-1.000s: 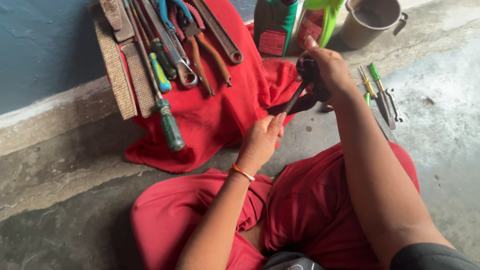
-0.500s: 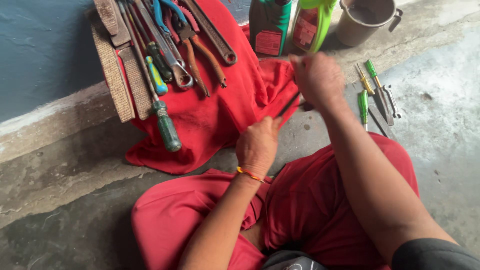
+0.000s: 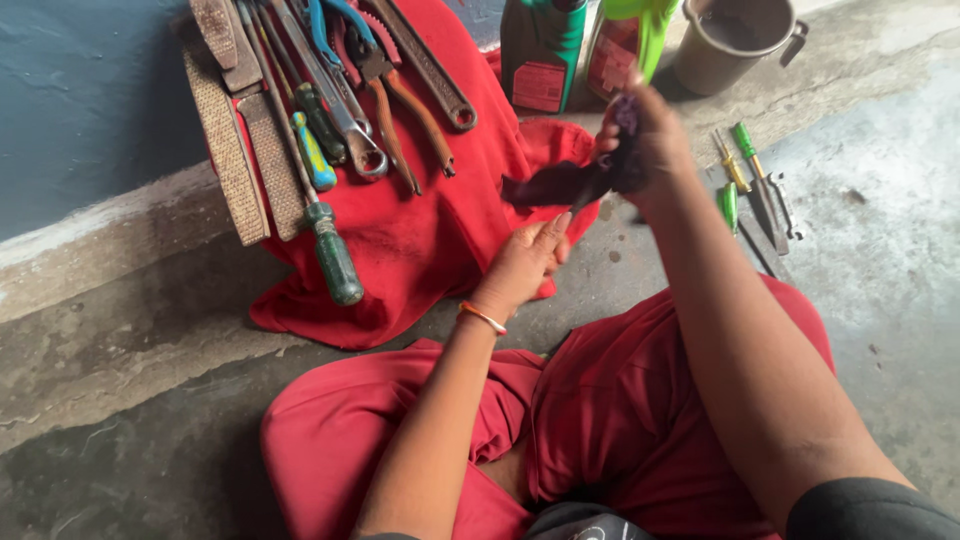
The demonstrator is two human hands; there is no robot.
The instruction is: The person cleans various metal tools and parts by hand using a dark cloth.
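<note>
My left hand [image 3: 524, 262] pinches the lower end of a thin dark tool [image 3: 583, 203] that slants up to the right. My right hand [image 3: 645, 142] is closed around the tool's upper end with a dark purple rag [image 3: 556, 185] bunched in it. The rag trails left over the red cloth [image 3: 440, 235]. The right hand is motion-blurred, and the tool's tip is hidden inside the rag. Both hands are held above the concrete floor, in front of my red-clad knees.
On the red cloth lie flat files [image 3: 225, 130], a green-handled screwdriver [image 3: 330, 255], pliers [image 3: 385, 85] and a long wrench [image 3: 430, 70]. Two green bottles [image 3: 545, 45] and a grey pot [image 3: 735, 40] stand behind. Small green and yellow screwdrivers [image 3: 745, 160] lie on the floor at right.
My right hand has moved up along the tool, then down, then up again with the rag. The left hand has kept its hold on the lower end.
</note>
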